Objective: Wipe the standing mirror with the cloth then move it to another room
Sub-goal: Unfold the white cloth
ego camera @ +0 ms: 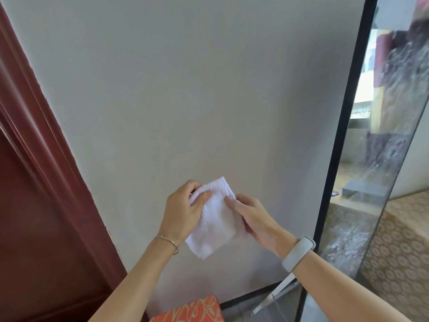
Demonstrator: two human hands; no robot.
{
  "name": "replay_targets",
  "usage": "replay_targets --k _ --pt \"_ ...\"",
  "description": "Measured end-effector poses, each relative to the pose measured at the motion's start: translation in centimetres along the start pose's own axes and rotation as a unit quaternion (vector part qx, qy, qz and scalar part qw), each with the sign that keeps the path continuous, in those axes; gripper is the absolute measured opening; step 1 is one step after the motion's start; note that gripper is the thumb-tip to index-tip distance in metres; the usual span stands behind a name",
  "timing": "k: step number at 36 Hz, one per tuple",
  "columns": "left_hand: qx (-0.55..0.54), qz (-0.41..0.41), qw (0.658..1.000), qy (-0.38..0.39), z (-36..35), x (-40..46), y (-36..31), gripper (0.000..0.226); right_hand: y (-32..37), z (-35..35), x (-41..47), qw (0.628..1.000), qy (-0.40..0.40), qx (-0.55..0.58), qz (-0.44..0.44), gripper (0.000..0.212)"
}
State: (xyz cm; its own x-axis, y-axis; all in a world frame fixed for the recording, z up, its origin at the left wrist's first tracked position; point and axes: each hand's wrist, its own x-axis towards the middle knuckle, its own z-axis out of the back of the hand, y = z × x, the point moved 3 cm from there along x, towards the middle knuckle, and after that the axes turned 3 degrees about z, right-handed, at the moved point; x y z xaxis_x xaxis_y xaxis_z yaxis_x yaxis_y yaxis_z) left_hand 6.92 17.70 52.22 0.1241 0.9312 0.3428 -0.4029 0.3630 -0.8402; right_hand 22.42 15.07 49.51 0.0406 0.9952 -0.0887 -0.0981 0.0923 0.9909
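While both the left hand (183, 210) and right hand (253, 217) pinch the folded white cloth (214, 219) left of the standing mirror (362, 159), its smeared glass stays unwiped; careless pushing could tip it.

Single view, head-mounted, wide-angle, looking forward and down at a grey wall (185, 89) from close by, with straight edges bowing toward the frame's borders. Both forearms enter from the bottom edge and the left hand (183, 210) and right hand (253, 217) meet on a white cloth (216, 219) just below centre. A dark red door frame (41, 182) fills the left side; the black-framed mirror (383, 135) runs down the right, seen at a steep angle.
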Motion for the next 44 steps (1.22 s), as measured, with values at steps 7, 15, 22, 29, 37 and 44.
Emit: replay_targets --k 7,15,22,29,37,44 --pt "0.065 -0.047 0.997 -0.019 0.0 0.0 0.1 0.010 -2.7 -0.9 -0.9 0.991 0.075 0.101 -0.042 0.019" --pt "0.199 -0.230 0.953 -0.006 -2.0 -2.1 0.0 0.008 -3.2 0.2 -1.5 0.968 -0.108 0.219 -0.049 0.026" --pt "0.185 -0.339 0.920 0.061 -5.5 -3.8 -0.8 0.019 -1.7 0.8 -3.5 0.883 0.005 0.466 -0.057 0.065" --pt "0.113 -0.357 0.912 0.168 -8.2 -5.2 -2.1 0.033 -1.3 4.5 -5.9 0.926 -0.090 0.365 0.029 0.046" --pt "-0.051 -0.256 0.959 0.110 -9.5 -2.6 -7.2 0.034 2.6 12.3 -8.1 0.920 -0.362 0.087 0.124 0.015" --pt "-0.113 -0.192 0.967 0.121 -11.6 3.0 -13.9 0.026 9.0 20.1 -8.1 0.811 -0.494 -0.128 0.285 0.008"
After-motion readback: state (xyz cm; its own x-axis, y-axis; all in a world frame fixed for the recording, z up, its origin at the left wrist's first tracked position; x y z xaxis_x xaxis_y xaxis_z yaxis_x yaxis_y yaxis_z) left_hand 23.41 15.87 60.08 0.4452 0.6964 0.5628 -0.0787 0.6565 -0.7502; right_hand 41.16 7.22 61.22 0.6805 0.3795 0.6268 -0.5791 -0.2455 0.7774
